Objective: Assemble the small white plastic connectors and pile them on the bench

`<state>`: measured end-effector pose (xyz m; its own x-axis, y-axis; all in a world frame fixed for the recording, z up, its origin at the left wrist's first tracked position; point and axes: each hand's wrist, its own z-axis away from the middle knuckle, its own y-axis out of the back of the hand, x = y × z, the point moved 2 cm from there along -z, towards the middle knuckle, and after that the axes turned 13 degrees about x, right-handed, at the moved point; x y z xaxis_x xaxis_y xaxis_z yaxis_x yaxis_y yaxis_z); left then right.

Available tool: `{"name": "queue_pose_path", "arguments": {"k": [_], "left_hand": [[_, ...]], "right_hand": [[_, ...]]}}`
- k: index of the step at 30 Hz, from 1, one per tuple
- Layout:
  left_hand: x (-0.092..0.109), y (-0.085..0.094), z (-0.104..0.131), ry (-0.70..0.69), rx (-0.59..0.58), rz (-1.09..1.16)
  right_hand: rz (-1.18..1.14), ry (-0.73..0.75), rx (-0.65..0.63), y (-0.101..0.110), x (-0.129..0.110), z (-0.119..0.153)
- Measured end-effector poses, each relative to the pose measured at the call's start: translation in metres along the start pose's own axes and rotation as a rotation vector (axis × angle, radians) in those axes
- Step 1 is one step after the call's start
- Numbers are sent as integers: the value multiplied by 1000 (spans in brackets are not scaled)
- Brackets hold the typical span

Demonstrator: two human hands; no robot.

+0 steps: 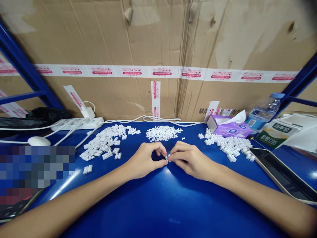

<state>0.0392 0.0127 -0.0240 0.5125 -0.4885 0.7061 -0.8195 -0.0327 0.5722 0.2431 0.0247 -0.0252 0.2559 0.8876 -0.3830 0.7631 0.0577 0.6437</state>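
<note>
My left hand (148, 158) pinches a small white plastic part (166, 158) between thumb and forefinger, just above the blue tabletop (158, 205). Right beside it, the fingertips of my right hand (189, 157) are pressed together at a tiny white piece (169, 156), mostly covered by the fingers. Beyond my hands lies a pile of tiny white pieces (162, 133). To the left spread larger white rectangular parts (104, 142), with a pair (88, 169) nearer to me. A further heap of white parts (228, 143) lies to the right.
A power strip (76, 123) with white cables runs along the back left. At right stand a purple tissue pack (229, 126), a water bottle (264, 110) and a green-white carton (276, 132); a phone (284, 173) lies in front. A cardboard wall (111, 96) closes the back.
</note>
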Motion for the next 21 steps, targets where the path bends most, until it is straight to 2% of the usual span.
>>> {"name": "queue_pose_path", "arguments": {"k": [10, 17, 21], "left_hand": [[-1, 0, 0, -11, 9, -10], [1, -1, 0, -9, 10, -8], [2, 0, 1, -11, 19, 0]], "right_hand": [[55, 37, -25, 1, -4, -1], [55, -48, -71, 1, -2, -2], [13, -75, -47, -1, 1, -1]]}}
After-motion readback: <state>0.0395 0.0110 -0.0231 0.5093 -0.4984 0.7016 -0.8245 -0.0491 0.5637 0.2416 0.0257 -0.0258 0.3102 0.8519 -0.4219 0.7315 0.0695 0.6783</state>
